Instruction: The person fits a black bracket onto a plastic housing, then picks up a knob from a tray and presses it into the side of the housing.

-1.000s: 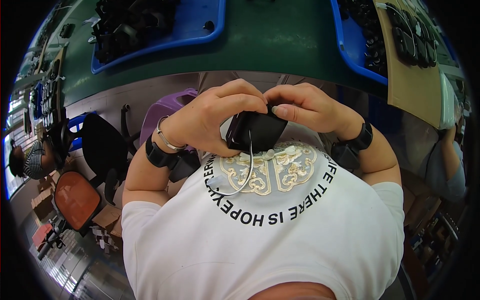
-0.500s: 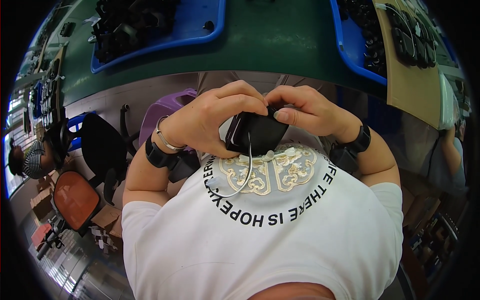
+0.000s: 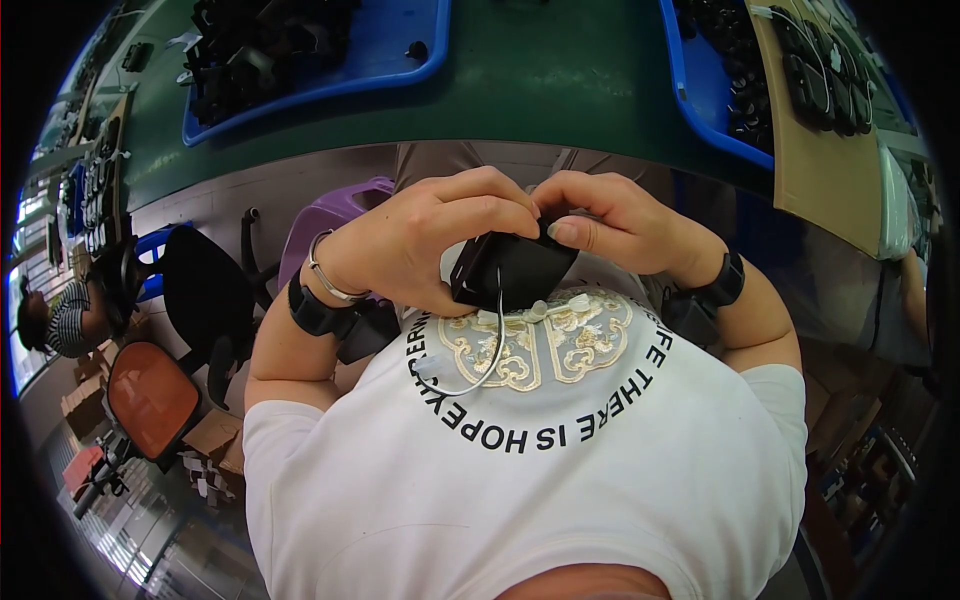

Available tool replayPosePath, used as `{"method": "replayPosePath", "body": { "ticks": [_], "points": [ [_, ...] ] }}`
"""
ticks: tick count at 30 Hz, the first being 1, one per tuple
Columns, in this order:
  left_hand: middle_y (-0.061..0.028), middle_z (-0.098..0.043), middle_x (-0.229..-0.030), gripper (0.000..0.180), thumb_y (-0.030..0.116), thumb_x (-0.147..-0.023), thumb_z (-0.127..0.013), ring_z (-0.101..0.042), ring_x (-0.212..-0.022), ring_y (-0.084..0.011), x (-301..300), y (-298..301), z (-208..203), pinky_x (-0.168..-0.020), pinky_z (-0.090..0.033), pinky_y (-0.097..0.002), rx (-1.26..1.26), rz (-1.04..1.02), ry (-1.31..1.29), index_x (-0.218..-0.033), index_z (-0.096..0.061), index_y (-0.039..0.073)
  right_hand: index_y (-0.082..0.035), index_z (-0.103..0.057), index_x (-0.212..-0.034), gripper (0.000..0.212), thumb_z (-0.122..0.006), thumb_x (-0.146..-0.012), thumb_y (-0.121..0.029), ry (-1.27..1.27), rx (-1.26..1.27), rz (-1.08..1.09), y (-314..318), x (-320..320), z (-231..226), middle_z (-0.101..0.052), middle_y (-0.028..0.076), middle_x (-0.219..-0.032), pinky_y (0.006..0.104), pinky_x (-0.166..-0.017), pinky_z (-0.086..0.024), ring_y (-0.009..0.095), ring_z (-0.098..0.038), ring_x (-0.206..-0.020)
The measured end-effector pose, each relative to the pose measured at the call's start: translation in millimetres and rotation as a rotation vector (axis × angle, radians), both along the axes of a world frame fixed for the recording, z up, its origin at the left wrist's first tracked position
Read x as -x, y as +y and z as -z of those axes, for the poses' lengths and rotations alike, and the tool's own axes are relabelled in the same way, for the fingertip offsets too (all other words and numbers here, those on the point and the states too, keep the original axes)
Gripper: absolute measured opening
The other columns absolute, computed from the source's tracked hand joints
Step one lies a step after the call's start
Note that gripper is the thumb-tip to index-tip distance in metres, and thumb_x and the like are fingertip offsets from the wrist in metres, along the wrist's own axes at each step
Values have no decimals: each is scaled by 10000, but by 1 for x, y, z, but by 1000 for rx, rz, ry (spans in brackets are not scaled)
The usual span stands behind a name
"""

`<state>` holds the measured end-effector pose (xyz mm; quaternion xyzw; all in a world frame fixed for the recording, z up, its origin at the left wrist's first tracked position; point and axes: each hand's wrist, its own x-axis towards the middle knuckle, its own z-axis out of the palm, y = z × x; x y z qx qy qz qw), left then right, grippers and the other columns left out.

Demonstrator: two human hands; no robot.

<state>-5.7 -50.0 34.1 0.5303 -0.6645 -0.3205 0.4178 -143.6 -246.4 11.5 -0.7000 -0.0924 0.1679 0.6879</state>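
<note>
A black box-shaped device point(image 3: 520, 272) is held close against my white shirt. From it hangs a thin grey-white cable point(image 3: 499, 335), which curves down over the shirt front to a pale end. My left hand point(image 3: 440, 235) grips the device from its left side, thumb low and fingers over the top. At the device's upper right edge, my right hand point(image 3: 612, 220) pinches with thumb and forefinger. The fingertips of both hands meet near the top edge, and whatever small part lies between them is hidden.
Ahead is a green table point(image 3: 545, 80). On it stand a blue tray point(image 3: 400, 75) of black parts and another blue tray point(image 3: 700, 110) at right. Several black devices lie on cardboard point(image 3: 825, 185). A purple stool point(image 3: 325, 215) and an orange-backed chair point(image 3: 150, 395) are at left.
Both hands keep nearly the same grip. My left fingers have shifted slightly down and right over the device's top edge. At far right, another person's arm has moved partly out of sight.
</note>
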Motion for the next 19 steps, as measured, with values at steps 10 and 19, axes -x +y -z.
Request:
{"method": "replayPosePath", "body": {
  "ticks": [10, 19],
  "points": [
    [-117, -533, -1045, 666, 63, -456, -804, -565, -943, -271, -3, 0, 3, -802, -483, -337, -4, -48, 14, -1073, -555, 41, 5, -536, -1049, 289, -518, -913, -249, 24, 9, 130, 7, 2, -1, -585, 63, -927, 243, -730, -430, 112, -524, -829],
    [-124, -530, -1075, 658, 88, -483, -806, -551, -985, -282, 1, -2, 2, -847, -466, -351, -16, -16, 42, -1089, -551, 50, -27, -500, -1196, 397, -545, -902, -290, 157, -3, 63, 5, 3, -2, -575, 82, -1077, 228, -899, -378, 117, -506, -1012]
  ]
}}
